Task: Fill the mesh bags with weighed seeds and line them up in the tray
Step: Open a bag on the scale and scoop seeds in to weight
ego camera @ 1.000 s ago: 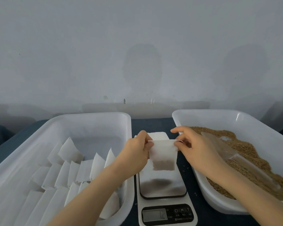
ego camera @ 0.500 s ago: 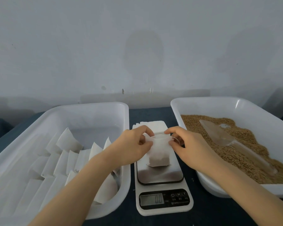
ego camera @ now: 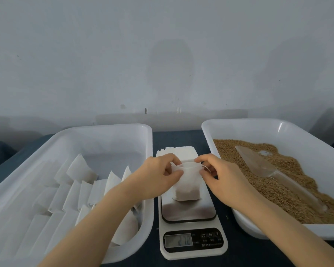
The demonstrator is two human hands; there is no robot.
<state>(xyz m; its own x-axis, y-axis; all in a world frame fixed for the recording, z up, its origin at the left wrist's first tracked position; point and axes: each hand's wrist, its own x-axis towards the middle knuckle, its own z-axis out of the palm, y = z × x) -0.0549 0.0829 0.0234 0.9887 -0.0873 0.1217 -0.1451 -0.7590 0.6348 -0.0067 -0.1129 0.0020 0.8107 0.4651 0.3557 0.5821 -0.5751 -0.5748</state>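
Fingers point(ego camera: 176, 173) of left hand point(ego camera: 158, 177), right hand point(ego camera: 223, 177) pinch mesh bag point(ego camera: 187, 186) at top edge over scale point(ego camera: 189, 212), trays point(ego camera: 150, 145) flanking

Glowing soft and a bit dim. Throwing faint grey shadows on the wall point(ego camera: 85, 54) behind the scale point(ego camera: 193, 241). Shining on its metal top. Curving the tray point(ego camera: 104, 127) left of it.

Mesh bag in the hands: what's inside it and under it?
Inside the mesh bag, a brown fill, likely seeds, shows through its lower half. Under it lies the scale platform. The left hand and right hand pinch the top, covering its opening.
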